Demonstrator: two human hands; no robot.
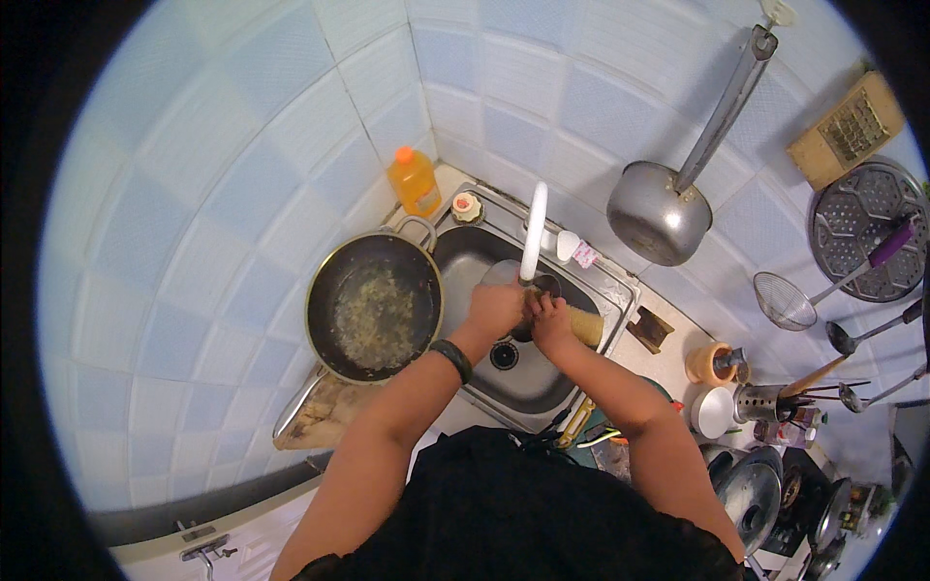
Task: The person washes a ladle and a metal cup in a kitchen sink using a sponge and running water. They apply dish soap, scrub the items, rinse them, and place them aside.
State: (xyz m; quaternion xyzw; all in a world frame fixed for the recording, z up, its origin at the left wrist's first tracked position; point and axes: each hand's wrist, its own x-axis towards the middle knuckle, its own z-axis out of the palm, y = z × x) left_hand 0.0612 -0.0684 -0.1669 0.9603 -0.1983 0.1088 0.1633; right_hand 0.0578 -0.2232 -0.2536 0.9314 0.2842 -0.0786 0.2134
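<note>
Both my hands are over the steel sink [541, 396], just under the white faucet [535, 225]. My left hand [496, 311] is a closed fist beside the spout's end; what its fingers hold is hidden. Bent over a brownish part between the hands are the fingers of my right hand [552, 323]. A tan, ridged cylinder [587, 327], perhaps a bamboo scrubbing brush, sticks out to the right from beneath that hand. Behind the fists, a round pale dish or lid [500, 271] shows partly in the basin. The drain [504, 356] lies below the hands.
Left of the sink, a deep pan [374, 309] with food residue overlaps a wooden cutting board [327, 414]. An orange bottle [415, 181] stands in the corner. A saucepan [660, 214] and a strainer [785, 301] hang on the right wall. A white bowl [713, 412] sits on the right counter.
</note>
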